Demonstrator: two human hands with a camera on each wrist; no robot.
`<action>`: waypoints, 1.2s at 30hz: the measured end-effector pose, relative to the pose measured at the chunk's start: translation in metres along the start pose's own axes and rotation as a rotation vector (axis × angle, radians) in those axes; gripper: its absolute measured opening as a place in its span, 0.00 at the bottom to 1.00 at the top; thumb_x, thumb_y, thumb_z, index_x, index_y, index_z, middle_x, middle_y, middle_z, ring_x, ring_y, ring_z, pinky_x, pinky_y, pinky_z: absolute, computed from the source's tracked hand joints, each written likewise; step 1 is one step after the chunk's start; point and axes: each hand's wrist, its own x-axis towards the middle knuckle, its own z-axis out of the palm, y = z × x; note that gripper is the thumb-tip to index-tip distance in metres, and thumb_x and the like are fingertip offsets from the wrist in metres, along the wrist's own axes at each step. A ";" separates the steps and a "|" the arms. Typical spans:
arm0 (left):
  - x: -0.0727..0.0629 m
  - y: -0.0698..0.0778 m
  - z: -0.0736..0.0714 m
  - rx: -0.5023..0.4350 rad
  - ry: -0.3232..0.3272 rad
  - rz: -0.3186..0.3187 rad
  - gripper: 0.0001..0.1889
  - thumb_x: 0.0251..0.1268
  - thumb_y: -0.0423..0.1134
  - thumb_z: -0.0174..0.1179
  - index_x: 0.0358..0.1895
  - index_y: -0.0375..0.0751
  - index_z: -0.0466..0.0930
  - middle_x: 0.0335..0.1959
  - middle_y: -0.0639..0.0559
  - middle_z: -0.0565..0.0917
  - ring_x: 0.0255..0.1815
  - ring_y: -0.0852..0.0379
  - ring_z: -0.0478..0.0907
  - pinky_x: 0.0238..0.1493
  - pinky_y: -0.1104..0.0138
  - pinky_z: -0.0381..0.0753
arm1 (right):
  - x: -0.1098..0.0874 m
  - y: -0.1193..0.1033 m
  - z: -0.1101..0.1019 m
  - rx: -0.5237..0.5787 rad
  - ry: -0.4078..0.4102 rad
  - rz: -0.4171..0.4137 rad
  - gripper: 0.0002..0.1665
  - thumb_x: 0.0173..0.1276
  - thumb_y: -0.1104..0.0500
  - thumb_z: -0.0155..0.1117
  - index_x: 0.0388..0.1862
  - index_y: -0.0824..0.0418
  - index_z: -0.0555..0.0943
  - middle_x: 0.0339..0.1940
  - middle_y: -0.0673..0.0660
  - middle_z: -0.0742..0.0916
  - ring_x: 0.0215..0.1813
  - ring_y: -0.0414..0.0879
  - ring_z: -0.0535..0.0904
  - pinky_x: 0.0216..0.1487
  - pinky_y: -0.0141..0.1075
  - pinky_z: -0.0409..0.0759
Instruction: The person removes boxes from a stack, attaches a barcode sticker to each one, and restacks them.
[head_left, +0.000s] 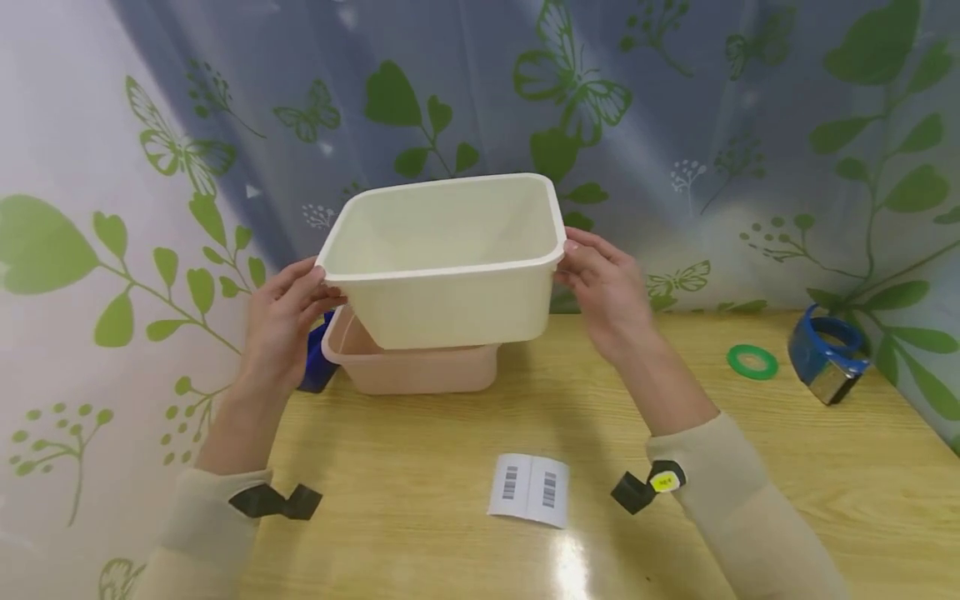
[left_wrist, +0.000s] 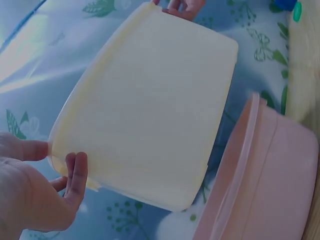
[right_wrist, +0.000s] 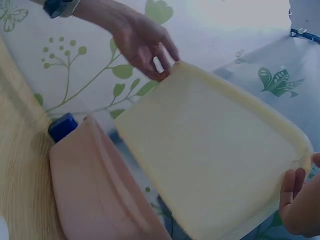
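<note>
Both hands hold up a cream plastic bin (head_left: 450, 304), tilted so that its inside faces me in the head view. My left hand (head_left: 281, 321) pinches the rim at the left end, thumb on top and fingers beneath. At the opposite end my right hand (head_left: 603, 287) grips the rim the same way. Below and behind the cream bin stands a pink bin (head_left: 420, 372) on the table, its opening partly hidden by the cream one. The left wrist view shows the cream bin's outer wall (left_wrist: 145, 105) beside the pink bin (left_wrist: 265, 175).
A white sheet with two barcodes (head_left: 529, 490) lies on the wooden table (head_left: 420, 483). To the right are a green tape roll (head_left: 752, 362) and a blue tape dispenser (head_left: 825, 354). A blue object (head_left: 318, 362) sits left of the pink bin. Patterned curtain hangs behind.
</note>
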 end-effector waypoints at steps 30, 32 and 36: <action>-0.008 -0.048 0.135 0.026 -0.175 -0.043 0.19 0.76 0.31 0.60 0.64 0.26 0.76 0.54 0.39 0.81 0.40 0.57 0.82 0.56 0.59 0.86 | -0.046 -0.064 -0.132 0.213 -0.074 -0.090 0.19 0.83 0.69 0.47 0.54 0.71 0.86 0.42 0.58 0.89 0.41 0.48 0.82 0.47 0.37 0.80; -0.008 -0.052 0.142 0.022 -0.179 -0.057 0.19 0.76 0.30 0.60 0.64 0.25 0.75 0.53 0.39 0.81 0.40 0.57 0.83 0.56 0.58 0.87 | -0.047 -0.067 -0.139 0.235 -0.083 -0.098 0.20 0.83 0.70 0.45 0.56 0.72 0.85 0.41 0.60 0.90 0.40 0.49 0.83 0.46 0.37 0.80; -0.010 -0.061 0.154 0.056 -0.180 -0.095 0.19 0.75 0.31 0.61 0.65 0.27 0.75 0.49 0.43 0.82 0.39 0.57 0.84 0.57 0.57 0.86 | -0.050 -0.069 -0.153 0.298 -0.071 -0.097 0.21 0.83 0.71 0.43 0.55 0.75 0.84 0.40 0.63 0.90 0.39 0.52 0.85 0.44 0.39 0.82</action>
